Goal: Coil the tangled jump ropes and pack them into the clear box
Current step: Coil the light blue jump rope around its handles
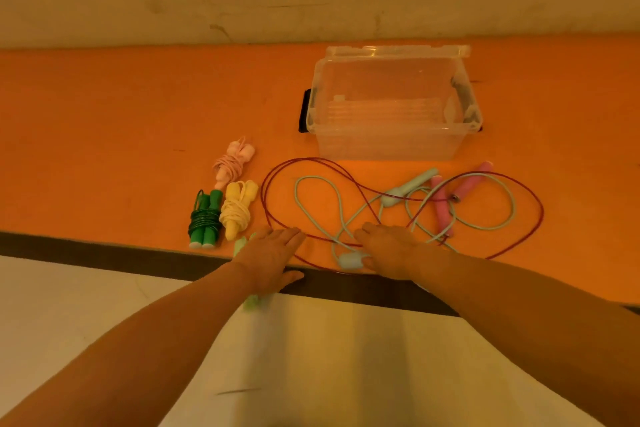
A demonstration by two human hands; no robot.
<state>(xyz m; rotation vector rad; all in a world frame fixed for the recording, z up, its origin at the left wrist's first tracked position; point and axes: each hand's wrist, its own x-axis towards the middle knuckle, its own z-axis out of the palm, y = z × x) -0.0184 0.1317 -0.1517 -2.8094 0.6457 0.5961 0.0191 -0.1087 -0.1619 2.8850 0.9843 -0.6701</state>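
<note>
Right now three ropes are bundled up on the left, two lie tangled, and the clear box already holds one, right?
Not quite: the head view shows the clear box empty. Three bundled ropes sit left and two tangled ropes lie loose.

Hidden and unclear bits at the table's near edge

A blurred pale green thing pokes out at 12 and 6 o'clock of the left hand, its middle covered; the right hand hides part of the mint rope's near handle and where the red cord crosses beneath; a black part at the clear box's 9 o'clock side is mostly hidden; both forearms are cut by the bottom edge.
</note>
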